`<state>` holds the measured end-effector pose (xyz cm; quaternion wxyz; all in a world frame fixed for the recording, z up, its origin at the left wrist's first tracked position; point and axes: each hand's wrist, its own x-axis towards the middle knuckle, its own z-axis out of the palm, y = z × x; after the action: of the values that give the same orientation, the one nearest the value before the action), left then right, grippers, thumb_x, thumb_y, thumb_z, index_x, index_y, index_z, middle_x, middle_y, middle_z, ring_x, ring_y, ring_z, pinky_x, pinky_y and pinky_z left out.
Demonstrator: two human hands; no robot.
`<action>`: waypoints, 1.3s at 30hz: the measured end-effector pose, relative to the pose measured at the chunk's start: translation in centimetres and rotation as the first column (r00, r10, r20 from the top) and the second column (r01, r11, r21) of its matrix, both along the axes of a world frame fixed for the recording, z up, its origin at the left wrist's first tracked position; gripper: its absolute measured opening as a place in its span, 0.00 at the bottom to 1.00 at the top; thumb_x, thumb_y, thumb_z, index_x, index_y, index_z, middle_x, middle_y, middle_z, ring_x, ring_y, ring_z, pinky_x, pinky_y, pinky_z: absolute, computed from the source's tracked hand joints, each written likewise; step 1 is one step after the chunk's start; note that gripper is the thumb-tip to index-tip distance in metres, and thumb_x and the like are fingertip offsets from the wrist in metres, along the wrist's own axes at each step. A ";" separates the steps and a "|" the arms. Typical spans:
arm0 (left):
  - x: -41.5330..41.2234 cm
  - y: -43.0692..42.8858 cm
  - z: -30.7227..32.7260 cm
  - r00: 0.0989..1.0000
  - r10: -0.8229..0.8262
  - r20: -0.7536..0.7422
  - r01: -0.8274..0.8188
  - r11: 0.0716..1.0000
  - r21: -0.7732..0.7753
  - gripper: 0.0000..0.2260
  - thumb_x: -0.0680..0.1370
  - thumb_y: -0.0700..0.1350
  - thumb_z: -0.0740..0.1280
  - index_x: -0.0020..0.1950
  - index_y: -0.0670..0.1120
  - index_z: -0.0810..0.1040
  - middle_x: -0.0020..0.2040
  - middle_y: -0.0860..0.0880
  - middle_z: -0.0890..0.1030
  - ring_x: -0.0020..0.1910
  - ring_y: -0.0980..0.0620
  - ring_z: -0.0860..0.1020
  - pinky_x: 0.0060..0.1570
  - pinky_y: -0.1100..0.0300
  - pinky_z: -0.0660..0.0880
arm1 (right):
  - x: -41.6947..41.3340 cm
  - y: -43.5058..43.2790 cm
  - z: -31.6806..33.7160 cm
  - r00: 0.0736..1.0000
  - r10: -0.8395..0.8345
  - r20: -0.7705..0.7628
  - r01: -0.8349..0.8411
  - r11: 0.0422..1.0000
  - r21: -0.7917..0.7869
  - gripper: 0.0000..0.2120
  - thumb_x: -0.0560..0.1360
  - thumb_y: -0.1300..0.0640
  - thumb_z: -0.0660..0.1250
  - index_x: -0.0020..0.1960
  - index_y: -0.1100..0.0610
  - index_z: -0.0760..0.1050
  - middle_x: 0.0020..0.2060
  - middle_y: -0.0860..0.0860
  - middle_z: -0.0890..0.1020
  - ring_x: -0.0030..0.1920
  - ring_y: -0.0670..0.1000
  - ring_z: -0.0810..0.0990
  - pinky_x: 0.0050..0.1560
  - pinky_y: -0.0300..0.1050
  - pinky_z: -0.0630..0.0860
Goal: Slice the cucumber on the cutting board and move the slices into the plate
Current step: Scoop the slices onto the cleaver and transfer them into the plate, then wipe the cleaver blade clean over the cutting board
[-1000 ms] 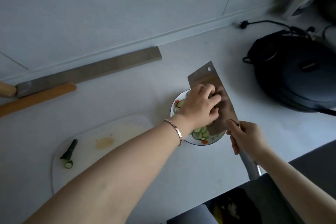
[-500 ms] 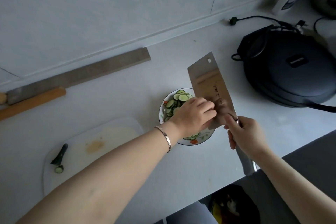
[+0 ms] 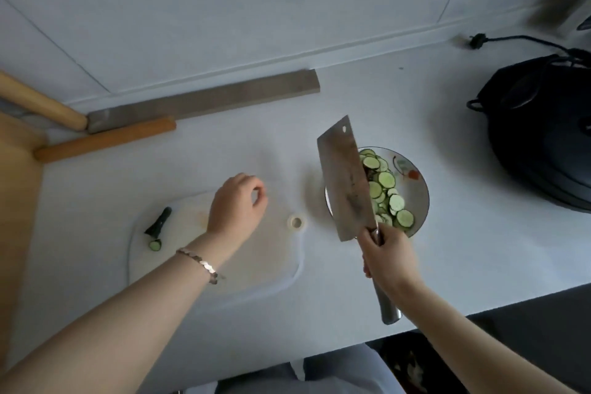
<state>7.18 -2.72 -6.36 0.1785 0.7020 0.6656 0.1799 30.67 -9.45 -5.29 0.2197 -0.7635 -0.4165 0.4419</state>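
Head view shows my left hand over the far edge of the white cutting board, fingers loosely curled with the thumb close to the forefinger, holding nothing. I cannot tell whether it touches the board. A metal bracelet sits on that wrist.

My right hand is wrapped firmly round the handle of the cleaver, close up to the blade, with the steel end of the handle sticking out below my palm toward the near edge of the counter. The broad blade is tilted and points away from me, over the left side of the plate, hiding that part of its rim.

Cucumber slices lie heaped in the plate, just right of the blade, overlapping one another. The plate stands on the counter just beside the board's right end, near the board's hanging hole.

On the left end of the board, well apart from both hands, I see a dark cucumber end piece and one small round slice next to it.

Along the wall lies a long flat blade with a wooden handle, and beside it a wooden stick. A black electric pan with its lid on sits at the right, its plug lying on the counter by the wall.
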 end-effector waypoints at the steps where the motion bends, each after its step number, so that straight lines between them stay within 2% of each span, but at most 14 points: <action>1: -2.0 -1.0 -0.3 0.998 0.050 -0.033 -0.050 0.999 -0.001 0.04 0.71 0.39 0.64 0.38 0.41 0.77 0.38 0.42 0.79 0.41 0.40 0.77 0.40 0.48 0.76 | -1.5 -0.5 -0.5 0.999 0.032 -0.006 -0.033 0.999 -0.017 0.14 0.74 0.56 0.60 0.32 0.60 0.65 0.25 0.56 0.72 0.23 0.52 0.71 0.28 0.43 0.70; 4: -7.4 -3.9 -0.9 0.983 0.177 -0.051 -0.176 0.984 0.011 0.03 0.69 0.33 0.68 0.38 0.39 0.77 0.38 0.40 0.79 0.41 0.39 0.78 0.41 0.49 0.76 | -5.8 -1.9 -1.4 0.987 0.159 0.000 -0.159 0.987 -0.021 0.17 0.74 0.55 0.60 0.31 0.57 0.59 0.26 0.55 0.67 0.27 0.52 0.66 0.28 0.42 0.64; 8: -12.3 -8.0 -1.0 0.951 0.309 -0.004 -0.309 0.951 0.008 0.03 0.71 0.33 0.67 0.38 0.39 0.77 0.39 0.40 0.79 0.42 0.39 0.77 0.40 0.50 0.74 | -8.3 -1.9 -1.6 0.914 0.394 0.099 -0.400 0.915 0.052 0.21 0.74 0.55 0.62 0.29 0.58 0.56 0.24 0.52 0.61 0.27 0.51 0.59 0.27 0.42 0.60; 10: -14.2 -9.9 -0.8 0.923 0.384 -0.003 -0.384 0.923 0.006 0.02 0.72 0.35 0.66 0.40 0.39 0.78 0.39 0.41 0.78 0.40 0.41 0.76 0.38 0.52 0.73 | -7.9 -0.5 -1.3 0.804 0.570 0.172 -0.586 0.808 0.063 0.23 0.74 0.51 0.65 0.28 0.57 0.57 0.23 0.51 0.60 0.26 0.51 0.58 0.28 0.43 0.59; 14: -17.2 -12.4 -0.4 0.880 0.476 -0.003 -0.476 0.879 -0.020 0.03 0.73 0.36 0.65 0.41 0.38 0.77 0.40 0.41 0.77 0.38 0.44 0.74 0.37 0.57 0.67 | -7.9 2.2 -0.5 0.428 0.824 0.372 -0.882 0.471 -0.029 0.26 0.73 0.48 0.68 0.25 0.53 0.57 0.20 0.50 0.61 0.26 0.51 0.61 0.27 0.39 0.59; 16: -18.2 -13.0 -0.4 0.872 0.490 0.004 -0.489 0.871 -0.054 0.03 0.73 0.36 0.64 0.43 0.38 0.77 0.41 0.40 0.77 0.39 0.45 0.73 0.38 0.57 0.67 | -8.6 2.6 -0.7 0.302 0.862 0.406 -0.917 0.380 -0.124 0.25 0.73 0.46 0.67 0.25 0.53 0.58 0.21 0.50 0.63 0.29 0.54 0.65 0.31 0.45 0.65; 19: -18.6 -12.9 -0.9 0.873 0.488 0.019 -0.482 0.867 -0.126 0.05 0.74 0.36 0.64 0.47 0.38 0.77 0.46 0.40 0.77 0.45 0.41 0.76 0.42 0.55 0.69 | -9.6 2.9 -1.0 0.168 0.883 0.438 -0.930 0.290 -0.228 0.23 0.74 0.44 0.65 0.27 0.53 0.62 0.23 0.49 0.65 0.32 0.53 0.68 0.35 0.45 0.69; 21: -18.8 -12.7 -1.4 0.886 0.463 -0.012 -0.453 0.861 -0.233 0.11 0.74 0.37 0.64 0.56 0.39 0.75 0.55 0.39 0.77 0.54 0.41 0.75 0.50 0.53 0.71 | -10.1 3.2 -1.1 0.140 0.887 0.439 -0.939 0.260 -0.226 0.22 0.74 0.46 0.66 0.27 0.53 0.62 0.25 0.46 0.64 0.33 0.53 0.67 0.36 0.45 0.68; 24: -18.9 -12.6 -2.3 0.917 0.390 -0.079 -0.386 0.825 -0.412 0.21 0.76 0.39 0.63 0.68 0.40 0.65 0.68 0.42 0.68 0.66 0.43 0.68 0.62 0.52 0.67 | -10.5 4.4 -1.3 0.151 0.880 0.450 -0.946 0.261 -0.192 0.21 0.74 0.48 0.67 0.27 0.55 0.65 0.25 0.47 0.63 0.32 0.53 0.67 0.35 0.45 0.66; 27: -18.4 -12.7 -2.9 0.938 0.331 -0.100 -0.339 0.819 -0.462 0.23 0.76 0.41 0.64 0.69 0.42 0.62 0.69 0.43 0.67 0.66 0.42 0.68 0.63 0.51 0.67 | -11.2 6.2 -1.7 0.148 0.878 0.455 -0.947 0.259 -0.191 0.24 0.74 0.48 0.67 0.27 0.54 0.59 0.22 0.49 0.63 0.32 0.54 0.66 0.33 0.44 0.61; 30: -17.8 -12.6 -3.2 0.932 0.351 -0.096 -0.355 0.818 -0.453 0.24 0.76 0.41 0.65 0.70 0.44 0.61 0.70 0.44 0.67 0.66 0.42 0.69 0.63 0.51 0.67 | -11.8 7.8 -2.2 0.206 0.866 0.455 -0.940 0.304 -0.153 0.26 0.73 0.48 0.68 0.26 0.53 0.57 0.20 0.50 0.63 0.31 0.57 0.65 0.33 0.45 0.63; 33: -17.4 -12.3 -3.2 0.924 0.373 -0.079 -0.370 0.826 -0.426 0.24 0.76 0.40 0.64 0.70 0.43 0.61 0.70 0.44 0.66 0.67 0.43 0.67 0.64 0.50 0.66 | -12.5 8.7 -2.3 0.341 0.842 0.417 -0.910 0.407 -0.076 0.26 0.73 0.50 0.68 0.26 0.54 0.56 0.19 0.50 0.64 0.28 0.60 0.69 0.32 0.46 0.70; 35: -17.4 -12.1 -3.1 0.920 0.386 -0.064 -0.378 0.835 -0.399 0.23 0.76 0.39 0.63 0.70 0.42 0.61 0.70 0.43 0.66 0.68 0.43 0.66 0.64 0.50 0.65 | -12.6 8.4 -1.9 0.468 0.808 0.358 -0.856 0.515 -0.044 0.25 0.73 0.50 0.68 0.26 0.55 0.57 0.18 0.52 0.68 0.24 0.54 0.72 0.31 0.43 0.71; 39: -17.8 -11.3 -3.1 0.908 0.418 -0.024 -0.402 0.855 -0.328 0.24 0.75 0.36 0.62 0.70 0.41 0.61 0.71 0.43 0.64 0.68 0.43 0.65 0.64 0.50 0.65 | -11.6 5.0 -1.7 0.744 0.647 0.165 -0.652 0.758 -0.032 0.21 0.74 0.51 0.66 0.28 0.63 0.72 0.16 0.50 0.72 0.17 0.47 0.69 0.27 0.36 0.69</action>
<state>-10.67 -14.02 -9.41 0.2654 0.5004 0.8156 0.1179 19.09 -4.42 -6.96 0.0272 -0.6019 -0.6787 0.4199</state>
